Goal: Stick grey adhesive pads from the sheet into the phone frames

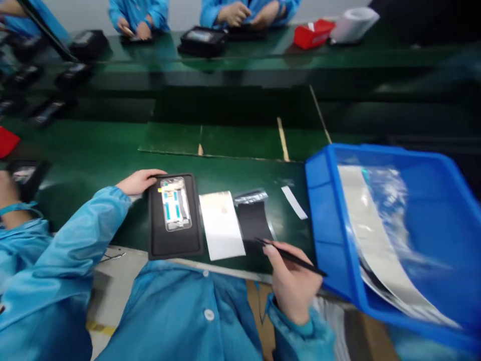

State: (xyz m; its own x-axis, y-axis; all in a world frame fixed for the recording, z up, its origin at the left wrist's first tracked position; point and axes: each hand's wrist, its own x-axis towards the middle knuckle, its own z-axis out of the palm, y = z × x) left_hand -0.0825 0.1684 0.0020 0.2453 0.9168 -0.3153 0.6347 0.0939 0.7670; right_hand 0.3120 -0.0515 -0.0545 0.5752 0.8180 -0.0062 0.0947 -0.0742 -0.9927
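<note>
My left hand (139, 181) grips the upper left edge of a black tray (175, 246), its fingers over the rim. In the tray's recess lies an opened phone housing (176, 204) with white, silver and teal parts showing. Black tweezers (300, 261) are held in my right hand (295, 283), their tips pointing left over the lower end of a black sheet (254, 220). That sheet has a clear plastic strip along its top. Between it and the tray is a white sheet (222, 228) with a beige patch. A narrow white strip (294, 202) lies further right.
A blue bin (326, 215) on the right contains pale curved sheets and clear plastic. Green boards (233, 138) lie behind the work area. Across the bench are co-workers' hands, black trays (203, 41), a red box (313, 34) and a white roll (354, 25). Another person's arm (18, 215) is at left.
</note>
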